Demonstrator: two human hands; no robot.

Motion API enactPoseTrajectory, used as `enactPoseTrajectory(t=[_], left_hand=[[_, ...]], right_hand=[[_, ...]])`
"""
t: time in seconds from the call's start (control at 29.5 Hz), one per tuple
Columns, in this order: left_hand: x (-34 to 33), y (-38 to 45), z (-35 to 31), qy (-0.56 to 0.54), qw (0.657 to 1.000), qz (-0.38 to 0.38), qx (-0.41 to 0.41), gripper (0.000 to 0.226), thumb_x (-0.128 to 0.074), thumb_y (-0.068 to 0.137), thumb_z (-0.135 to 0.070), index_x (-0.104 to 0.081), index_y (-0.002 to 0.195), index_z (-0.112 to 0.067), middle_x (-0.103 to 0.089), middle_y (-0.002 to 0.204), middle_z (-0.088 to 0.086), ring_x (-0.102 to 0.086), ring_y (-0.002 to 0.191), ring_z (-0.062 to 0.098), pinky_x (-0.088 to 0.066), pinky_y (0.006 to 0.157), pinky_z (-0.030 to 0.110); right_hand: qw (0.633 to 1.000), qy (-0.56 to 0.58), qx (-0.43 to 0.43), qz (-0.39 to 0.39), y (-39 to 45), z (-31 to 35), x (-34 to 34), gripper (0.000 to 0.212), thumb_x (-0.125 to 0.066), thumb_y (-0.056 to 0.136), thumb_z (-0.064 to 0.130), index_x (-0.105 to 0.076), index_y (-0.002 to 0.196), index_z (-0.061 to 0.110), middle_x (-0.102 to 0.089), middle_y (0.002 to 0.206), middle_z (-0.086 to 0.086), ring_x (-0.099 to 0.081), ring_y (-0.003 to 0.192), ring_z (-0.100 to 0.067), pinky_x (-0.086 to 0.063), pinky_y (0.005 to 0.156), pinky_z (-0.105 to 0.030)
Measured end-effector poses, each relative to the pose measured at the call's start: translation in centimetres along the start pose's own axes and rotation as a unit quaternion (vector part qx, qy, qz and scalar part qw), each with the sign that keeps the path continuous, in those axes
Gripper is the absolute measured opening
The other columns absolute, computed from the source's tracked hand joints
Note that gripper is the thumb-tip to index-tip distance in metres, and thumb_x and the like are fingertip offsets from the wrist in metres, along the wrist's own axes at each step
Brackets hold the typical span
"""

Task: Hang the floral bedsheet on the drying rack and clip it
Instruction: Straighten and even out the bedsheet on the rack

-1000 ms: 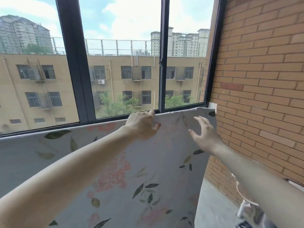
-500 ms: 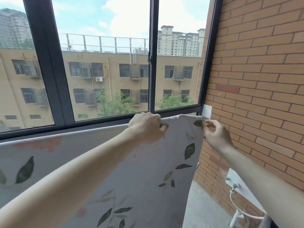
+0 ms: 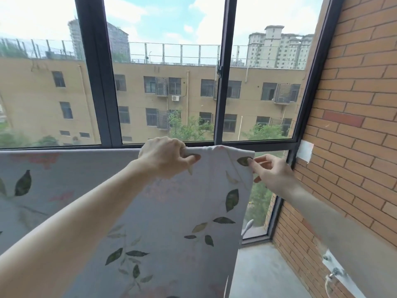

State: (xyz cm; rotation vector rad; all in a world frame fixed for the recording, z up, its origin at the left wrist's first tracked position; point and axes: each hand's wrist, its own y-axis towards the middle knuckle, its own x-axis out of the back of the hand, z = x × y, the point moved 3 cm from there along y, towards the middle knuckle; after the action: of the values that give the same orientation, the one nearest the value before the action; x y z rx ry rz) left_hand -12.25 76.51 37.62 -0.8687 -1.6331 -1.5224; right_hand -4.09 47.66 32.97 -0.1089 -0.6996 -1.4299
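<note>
Gripping the top fold, the left hand point(image 3: 165, 157) curls round the pale grey cotton bedsheet printed with green leaves and pink flowers point(image 3: 171, 211), while the right hand point(image 3: 269, 172) pinches its right edge beside a leaf. Draped over a rail I cannot see, the sheet hangs below the dark-framed window point(image 3: 221, 82), near the orange brick wall point(image 3: 354, 104). Hanging looks largely done; straightening the end and clipping seem left, since no clip shows. No readable writing appears, even on the white patch point(image 3: 305, 150) stuck to the wall.
</note>
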Motion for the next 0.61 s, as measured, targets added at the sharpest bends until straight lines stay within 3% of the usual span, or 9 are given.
enactPoseTrajectory(t=[0.2,0.34,0.48,0.61], left_hand=[[0.2,0.1,-0.1,0.011,0.997,0.060,0.041,0.057,-0.046,0.083,-0.085,-0.064,0.073,-0.031,-0.065,0.073,-0.008,-0.060,0.070,0.012,-0.044,0.061,0.031],[0.8,0.6,0.0,-0.015,0.992,0.100,0.079,0.067,-0.047,0.075,-0.093,-0.069,0.075,-0.030,-0.068,0.074,-0.005,-0.065,0.074,0.015,-0.055,0.072,0.034],[1.2,0.9,-0.9,-0.099,0.974,0.167,0.119,0.074,-0.035,0.072,-0.101,-0.078,0.086,-0.042,-0.073,0.079,-0.002,-0.070,0.077,0.018,-0.056,0.079,0.034],[1.6,1.6,-2.3,-0.161,0.955,0.186,0.164,0.085,-0.031,0.078,-0.097,-0.080,0.087,-0.029,-0.074,0.090,0.002,-0.071,0.083,0.023,-0.057,0.083,0.035]], right_hand=[[0.998,0.023,0.031,0.049,0.7,-0.4,0.3,0.015,-0.075,0.092,0.040,-0.075,0.094,0.025,-0.078,0.082,0.009,-0.076,0.075,-0.009,-0.054,0.062,-0.028],[0.992,0.099,0.027,0.071,2.3,-0.1,0.9,0.012,-0.066,0.100,0.026,-0.069,0.094,0.016,-0.077,0.082,0.003,-0.076,0.083,-0.024,-0.059,0.066,-0.031],[0.987,0.145,0.066,0.010,4.7,1.8,2.0,0.014,-0.056,0.106,0.020,-0.062,0.094,0.017,-0.068,0.084,-0.003,-0.061,0.070,-0.019,-0.052,0.057,-0.027],[0.986,0.109,0.112,-0.056,8.3,4.3,4.1,0.011,-0.057,0.104,0.021,-0.064,0.095,0.019,-0.063,0.079,0.003,-0.051,0.063,-0.012,-0.040,0.050,-0.018]])
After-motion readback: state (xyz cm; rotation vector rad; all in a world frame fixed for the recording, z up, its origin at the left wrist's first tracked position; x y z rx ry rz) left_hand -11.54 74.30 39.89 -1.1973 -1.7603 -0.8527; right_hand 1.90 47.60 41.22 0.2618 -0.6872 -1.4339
